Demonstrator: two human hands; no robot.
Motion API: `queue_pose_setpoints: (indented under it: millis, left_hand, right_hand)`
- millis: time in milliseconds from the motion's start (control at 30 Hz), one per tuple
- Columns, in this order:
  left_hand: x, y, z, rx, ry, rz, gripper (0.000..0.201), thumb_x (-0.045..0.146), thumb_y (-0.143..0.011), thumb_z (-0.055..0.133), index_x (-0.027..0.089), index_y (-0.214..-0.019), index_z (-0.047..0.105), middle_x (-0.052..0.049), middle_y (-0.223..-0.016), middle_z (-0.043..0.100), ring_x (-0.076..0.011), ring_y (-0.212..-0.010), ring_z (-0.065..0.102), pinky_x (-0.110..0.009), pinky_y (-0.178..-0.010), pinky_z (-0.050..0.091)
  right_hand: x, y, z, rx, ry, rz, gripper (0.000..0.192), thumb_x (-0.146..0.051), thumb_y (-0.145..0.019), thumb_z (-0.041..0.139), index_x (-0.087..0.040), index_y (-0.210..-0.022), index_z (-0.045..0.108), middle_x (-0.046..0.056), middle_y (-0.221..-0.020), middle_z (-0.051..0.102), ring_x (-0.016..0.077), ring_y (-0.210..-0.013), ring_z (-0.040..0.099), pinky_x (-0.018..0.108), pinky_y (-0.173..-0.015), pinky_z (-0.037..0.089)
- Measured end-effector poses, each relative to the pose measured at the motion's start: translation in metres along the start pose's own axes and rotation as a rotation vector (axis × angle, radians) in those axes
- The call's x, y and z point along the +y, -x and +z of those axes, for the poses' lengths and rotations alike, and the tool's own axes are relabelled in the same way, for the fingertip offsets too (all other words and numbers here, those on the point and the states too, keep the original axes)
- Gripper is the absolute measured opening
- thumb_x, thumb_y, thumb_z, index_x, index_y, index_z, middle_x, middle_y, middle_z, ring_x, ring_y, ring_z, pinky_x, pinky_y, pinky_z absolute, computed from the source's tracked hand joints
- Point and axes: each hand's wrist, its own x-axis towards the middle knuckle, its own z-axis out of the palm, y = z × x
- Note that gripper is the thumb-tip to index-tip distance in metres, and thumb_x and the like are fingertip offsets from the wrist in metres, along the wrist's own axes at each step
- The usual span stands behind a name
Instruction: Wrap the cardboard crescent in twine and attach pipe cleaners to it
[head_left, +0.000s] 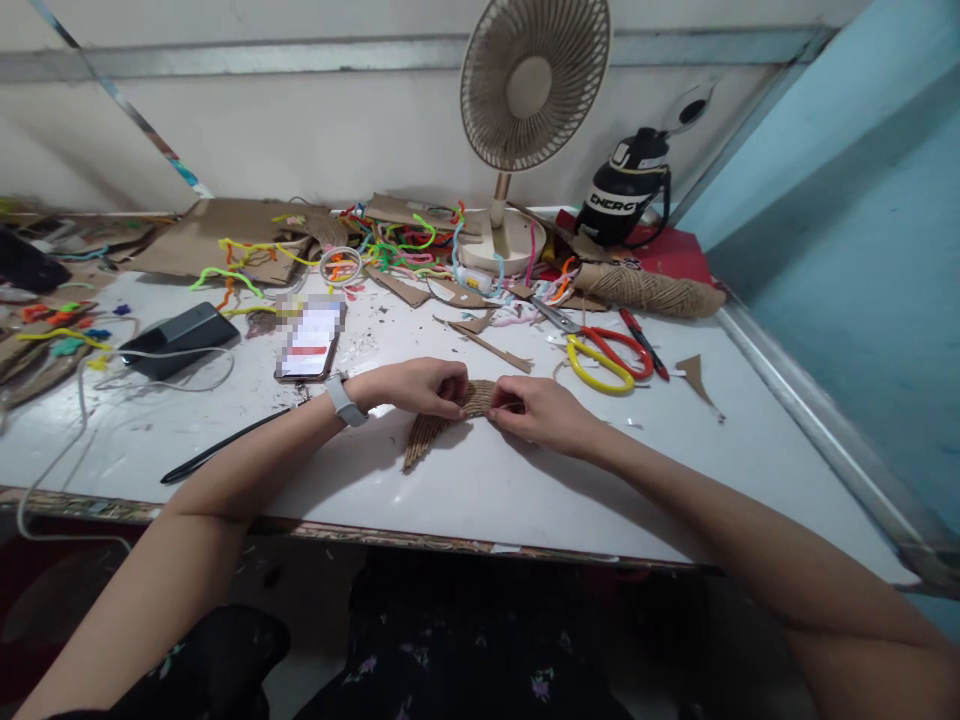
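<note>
White tabletop [525, 505], cardboard [214, 235] back left. Ribbed brown piece [427, 435] sits front centre: left hand [427, 385] pinches its upper edge, grip closed; right hand [538, 408] pinches its right end, likewise closed. Scissors [556, 317] beyond right hand.

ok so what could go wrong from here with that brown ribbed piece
Both the left hand and right hand have their fingers on the brown ribbed piece, so an uneven pull might bend or spread its ridges. The scissors lie just beyond the right hand, which could knock them if it swings outward. At the far left, the white cable hangs over the table edge and might get snagged.
</note>
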Motion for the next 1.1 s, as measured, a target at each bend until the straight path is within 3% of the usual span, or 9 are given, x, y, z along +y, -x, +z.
queue_pose_setpoints:
  millis: [233,567,1100]
  left_hand:
    - [0.007,-0.002,0.006,0.100,-0.114,-0.030,0.035,0.050,-0.081,0.059,0.017,-0.091,0.055,0.000,-0.073,0.057,-0.0114,-0.061,0.046,-0.023,-0.056,0.030]
    - [0.002,-0.005,0.009,0.101,-0.085,-0.042,0.036,0.051,-0.079,0.062,0.018,-0.091,0.055,0.000,-0.074,0.057,-0.0119,-0.062,0.046,-0.024,-0.057,0.031]
    - [-0.005,-0.006,0.011,0.119,-0.066,0.000,0.036,0.051,-0.079,0.063,0.018,-0.090,0.055,0.001,-0.074,0.056,-0.0112,-0.061,0.045,-0.024,-0.057,0.031]
  right_hand:
    - [0.000,0.000,0.000,0.008,0.005,-0.014,0.009,-0.028,-0.080,0.057,-0.020,-0.078,0.061,0.000,-0.074,0.066,0.0138,-0.066,0.055,0.023,-0.058,0.034]
    - [0.000,-0.002,-0.008,0.011,0.055,0.063,0.019,-0.038,-0.083,0.057,-0.019,-0.080,0.059,0.002,-0.069,0.064,0.0146,-0.061,0.055,0.024,-0.054,0.033]
    - [0.003,-0.002,-0.008,-0.053,0.089,0.041,0.019,-0.038,-0.082,0.059,-0.020,-0.076,0.057,0.000,-0.072,0.064,0.0143,-0.064,0.054,0.023,-0.055,0.030]
